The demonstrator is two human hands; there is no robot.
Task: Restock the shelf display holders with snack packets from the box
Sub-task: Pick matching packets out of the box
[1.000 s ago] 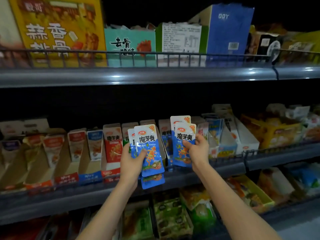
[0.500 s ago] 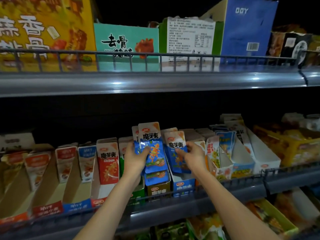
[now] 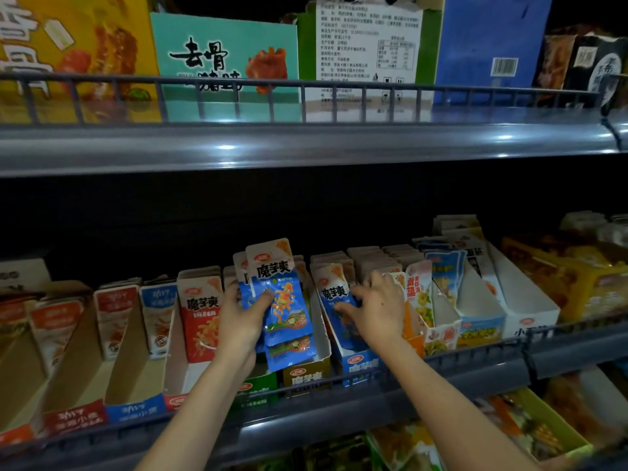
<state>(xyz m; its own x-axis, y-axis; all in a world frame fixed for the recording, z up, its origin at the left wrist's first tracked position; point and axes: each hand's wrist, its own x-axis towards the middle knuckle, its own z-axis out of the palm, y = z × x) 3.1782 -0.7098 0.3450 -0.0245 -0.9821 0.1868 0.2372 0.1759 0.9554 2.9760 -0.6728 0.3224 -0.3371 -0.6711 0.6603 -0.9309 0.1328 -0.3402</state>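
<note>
Head view: the middle shelf [image 3: 475, 372] carried a row of angled cardboard display holders [image 3: 131, 355], channels running front to back, several on the left part-empty. The blue-fronted holder [image 3: 360, 363] sat near centre, with the brown-fronted holder [image 3: 307, 373] touching it on its left. Source box: not identifiable in frame. Right hand [image 3: 380, 307] was on the blue-fronted holder, fingers splayed, pressing the front blue packet [image 3: 334, 295] back against its row; no pinch that I could see. Left hand [image 3: 241, 321] gripped a stack of blue packets [image 3: 282, 297], thumb across the front, fingers behind. The stack's lower ends were at or inside the brown-fronted holder's mouth, couldn't tell which. Key relation: the stack's long axis was upright, leaning slightly back, matching the slot's lean. The likely target slot lay just right of the stack, 1 holder over. Right hand was nearer but occupied; left hand had the load. My read: short rightward shift, then slide down in front of the pressed row.
</note>
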